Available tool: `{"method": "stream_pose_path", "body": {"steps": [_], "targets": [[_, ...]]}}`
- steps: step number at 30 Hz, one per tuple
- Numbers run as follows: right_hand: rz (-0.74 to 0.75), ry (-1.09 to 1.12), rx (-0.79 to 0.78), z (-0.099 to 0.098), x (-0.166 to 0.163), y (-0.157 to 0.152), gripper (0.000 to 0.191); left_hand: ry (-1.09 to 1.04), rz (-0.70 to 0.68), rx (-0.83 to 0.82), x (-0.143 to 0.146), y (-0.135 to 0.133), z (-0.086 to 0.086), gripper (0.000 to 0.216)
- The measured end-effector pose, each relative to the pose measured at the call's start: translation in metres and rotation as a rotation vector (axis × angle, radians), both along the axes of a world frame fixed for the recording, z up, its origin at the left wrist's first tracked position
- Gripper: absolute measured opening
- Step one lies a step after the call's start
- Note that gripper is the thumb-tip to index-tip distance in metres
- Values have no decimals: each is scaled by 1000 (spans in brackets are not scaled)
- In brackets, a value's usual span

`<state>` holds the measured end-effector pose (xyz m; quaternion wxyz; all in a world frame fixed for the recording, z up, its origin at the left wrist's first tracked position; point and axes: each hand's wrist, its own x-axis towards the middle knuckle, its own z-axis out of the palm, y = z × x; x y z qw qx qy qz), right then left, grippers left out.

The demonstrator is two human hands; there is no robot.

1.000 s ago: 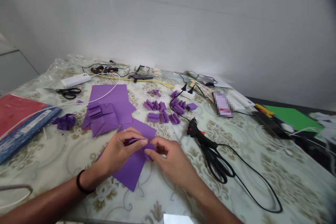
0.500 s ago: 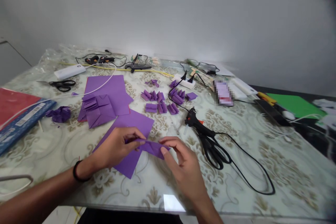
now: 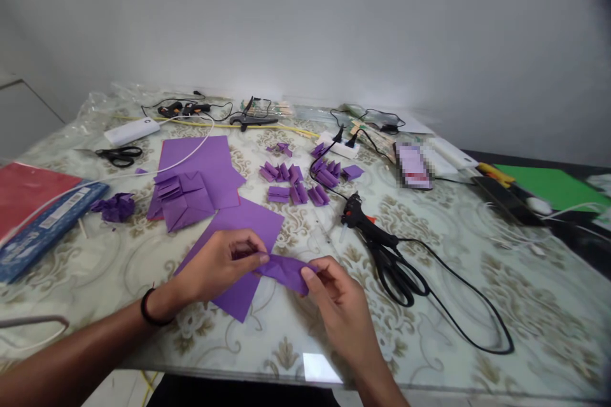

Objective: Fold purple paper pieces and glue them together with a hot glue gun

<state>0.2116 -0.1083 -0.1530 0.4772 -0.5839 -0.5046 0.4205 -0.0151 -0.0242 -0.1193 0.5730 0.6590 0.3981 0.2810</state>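
Observation:
A creased strip of purple paper (image 3: pixel 286 272) is stretched between my two hands above the table. My left hand (image 3: pixel 228 261) pinches its left end between thumb and fingers. At the other end my right hand (image 3: pixel 337 292) grips the strip with thumb and forefinger. Beneath the left hand lies a flat purple sheet (image 3: pixel 238 300), partly covered by it. Several small folded purple paper pieces (image 3: pixel 298 193) sit in a cluster beyond the hands. A larger folded purple paper (image 3: pixel 188 202) rests on more purple sheets (image 3: pixel 193 151) at the left.
A black glue gun (image 3: pixel 367 226) lies right of my hands, over black-handled scissors (image 3: pixel 394 273), its cord looping rightward. Crumpled purple paper (image 3: pixel 114 206) and another pair of scissors (image 3: pixel 119 156) are at left. A power strip (image 3: pixel 338 145) and phone (image 3: pixel 414 165) stand farther back.
The right hand's fingers have curled in closer around the strip's right end. The strip has tilted slightly, still held at both ends. The whole view has shifted a little.

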Motion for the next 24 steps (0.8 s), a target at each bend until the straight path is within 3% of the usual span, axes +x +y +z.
{"method": "stream_pose_path", "body": {"steps": [6, 13, 24], "targets": [[-70, 30, 23, 3, -1, -1, 36, -25, 90, 52, -8, 1, 9, 19], [42, 41, 41, 6, -3, -5, 27, 34, 46, 150, -12, -7, 24, 24], [118, -139, 17, 2, -1, -1, 32, -12, 67, 371, -3, -11, 2, 16]]}}
